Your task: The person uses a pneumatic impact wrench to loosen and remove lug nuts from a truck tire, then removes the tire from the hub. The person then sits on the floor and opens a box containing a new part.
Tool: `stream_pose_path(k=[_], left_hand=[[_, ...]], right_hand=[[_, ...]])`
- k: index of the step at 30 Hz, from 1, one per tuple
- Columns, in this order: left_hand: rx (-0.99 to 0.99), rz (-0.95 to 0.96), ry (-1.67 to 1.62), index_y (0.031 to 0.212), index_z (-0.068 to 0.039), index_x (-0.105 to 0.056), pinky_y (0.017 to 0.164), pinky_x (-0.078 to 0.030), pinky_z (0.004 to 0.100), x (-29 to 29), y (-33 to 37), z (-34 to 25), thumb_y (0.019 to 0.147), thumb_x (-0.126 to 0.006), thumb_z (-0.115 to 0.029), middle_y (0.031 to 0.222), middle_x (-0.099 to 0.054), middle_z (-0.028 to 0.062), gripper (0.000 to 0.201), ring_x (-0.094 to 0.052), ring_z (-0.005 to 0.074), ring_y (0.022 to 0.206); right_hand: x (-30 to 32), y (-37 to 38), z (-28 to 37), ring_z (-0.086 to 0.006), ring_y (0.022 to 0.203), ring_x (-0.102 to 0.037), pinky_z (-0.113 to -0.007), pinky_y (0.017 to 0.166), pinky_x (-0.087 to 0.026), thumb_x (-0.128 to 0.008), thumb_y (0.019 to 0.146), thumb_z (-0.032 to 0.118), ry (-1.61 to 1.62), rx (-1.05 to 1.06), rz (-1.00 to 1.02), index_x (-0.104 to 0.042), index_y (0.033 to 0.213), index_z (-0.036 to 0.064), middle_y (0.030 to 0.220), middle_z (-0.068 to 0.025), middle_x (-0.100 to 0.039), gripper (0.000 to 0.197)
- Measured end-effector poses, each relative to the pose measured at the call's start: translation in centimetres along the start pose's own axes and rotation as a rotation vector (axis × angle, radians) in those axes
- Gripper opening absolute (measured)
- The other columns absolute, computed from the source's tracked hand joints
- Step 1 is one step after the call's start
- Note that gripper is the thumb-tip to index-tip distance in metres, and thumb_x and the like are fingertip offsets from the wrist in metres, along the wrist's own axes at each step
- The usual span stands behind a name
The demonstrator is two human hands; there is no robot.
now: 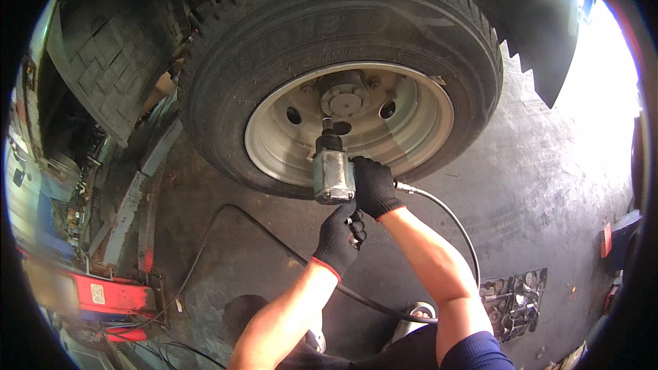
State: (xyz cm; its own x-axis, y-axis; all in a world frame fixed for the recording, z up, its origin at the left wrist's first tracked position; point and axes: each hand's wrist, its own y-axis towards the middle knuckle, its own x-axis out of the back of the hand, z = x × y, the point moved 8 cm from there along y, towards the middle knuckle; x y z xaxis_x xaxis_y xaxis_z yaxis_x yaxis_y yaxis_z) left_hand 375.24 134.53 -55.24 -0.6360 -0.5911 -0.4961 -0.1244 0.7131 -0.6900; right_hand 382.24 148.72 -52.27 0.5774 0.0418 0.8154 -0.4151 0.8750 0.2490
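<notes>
An air impact wrench [334,177], grey metal with a black nose, points up toward the wheel hub. My right hand [376,187], in a black glove with a red cuff, wraps round its right side where the hose fitting comes out. Just behind the tool's rear end is my left hand [336,241], gloved alike, its fingers curled. Bits of shiny metal show between those fingers, but most of what they hold is hidden. The bare tip of the wrench is in front of the pale steel rim [264,147], below the round hub [345,101].
A large black tyre [219,116] surrounds the rim. An air hose [460,227] curves from the wrench past my right arm. Tools lie in a black tray [514,305] on the floor at lower right. A red jack-like machine [113,296] stands at left, near black mudflaps [113,62].
</notes>
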Motion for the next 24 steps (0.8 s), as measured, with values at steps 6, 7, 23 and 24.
stream_pose_path(k=[6,7,23,24], left_hand=[[-0.874,-0.290,0.830,0.090,-0.003,-0.071,0.060,-0.050,0.0373,-0.3,0.0,-3.1,0.098,-0.075,-0.019,0.079,-0.068,0.0050,0.019,-0.062,0.0156,0.069],[-0.982,-0.372,0.875,0.090,-0.002,-0.071,0.063,-0.051,0.0388,-0.2,-0.5,-3.2,0.097,-0.076,-0.018,0.079,-0.069,0.0063,0.018,-0.064,0.0167,0.070],[-1.683,-0.575,1.377,0.095,-0.011,-0.072,0.064,-0.054,0.0492,-2.9,-5.0,-3.9,0.084,-0.082,-0.006,0.084,-0.068,0.0138,0.016,-0.069,0.0377,0.076],[-1.725,-0.543,1.392,0.096,-0.011,-0.072,0.064,-0.054,0.0492,-3.0,-5.2,-4.0,0.084,-0.083,-0.006,0.085,-0.068,0.0136,0.017,-0.069,0.0377,0.076]], right_hand=[[-0.3,0.0,-0.3,-0.0414,0.097,-0.076,-0.054,0.086,-0.059,-0.071,0.089,0.020,0.002,-0.017,-0.038,-0.065,0.111,0.0036,0.100,-0.0215,-0.076,0.028],[-0.5,0.0,-0.4,-0.0413,0.097,-0.076,-0.054,0.085,-0.059,-0.070,0.089,0.020,-0.010,-0.025,-0.022,-0.065,0.111,0.0037,0.099,-0.0215,-0.076,0.027],[-0.5,-0.3,0.2,-0.0448,0.099,-0.076,-0.054,0.086,-0.060,-0.080,0.086,0.027,0.209,0.015,-0.010,-0.065,0.119,0.0026,0.104,-0.0259,-0.076,0.044],[-0.6,-0.4,0.2,-0.0453,0.099,-0.076,-0.054,0.087,-0.060,-0.080,0.086,0.027,0.239,0.014,-0.009,-0.065,0.119,0.0024,0.104,-0.0261,-0.076,0.045]])
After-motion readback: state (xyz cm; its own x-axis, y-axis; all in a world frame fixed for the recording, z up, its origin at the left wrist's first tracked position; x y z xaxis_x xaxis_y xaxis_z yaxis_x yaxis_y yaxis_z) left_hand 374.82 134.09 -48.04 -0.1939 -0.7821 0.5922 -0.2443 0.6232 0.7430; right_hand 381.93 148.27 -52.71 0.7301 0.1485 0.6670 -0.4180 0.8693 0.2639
